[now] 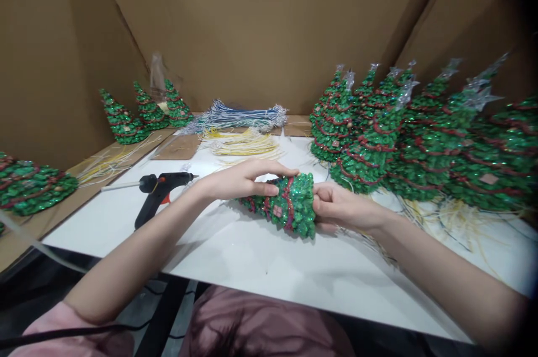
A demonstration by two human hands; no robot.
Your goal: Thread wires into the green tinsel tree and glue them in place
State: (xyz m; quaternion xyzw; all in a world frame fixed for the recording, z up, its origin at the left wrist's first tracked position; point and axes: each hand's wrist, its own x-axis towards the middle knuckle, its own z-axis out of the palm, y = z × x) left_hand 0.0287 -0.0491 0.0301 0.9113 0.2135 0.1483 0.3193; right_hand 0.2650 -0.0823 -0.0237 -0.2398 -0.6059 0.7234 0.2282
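Observation:
A small green Christmas tree figure (290, 205) with red garlands lies on its side on the white table, its base toward the right. My left hand (256, 177) is closed over its upper side, thumb and fingers pressed on the foliage. At the base end, my right hand (336, 205) has its fingers curled at the rim; the fingertips are partly hidden behind the tree, and what they hold there does not show. Thin wires (374, 247) trail out below my right wrist. Left of my left hand, a black hot glue gun (162, 194) rests on the table with a glue stick in its back.
Several trees with clear star tops (365, 149) crowd the right side. Other trees without stars (121, 119) stand at the back left, and one more (33, 186) lies at the left edge. Blue wire bundles (244, 116) and yellow ones (244, 143) lie before the cardboard wall (252, 26).

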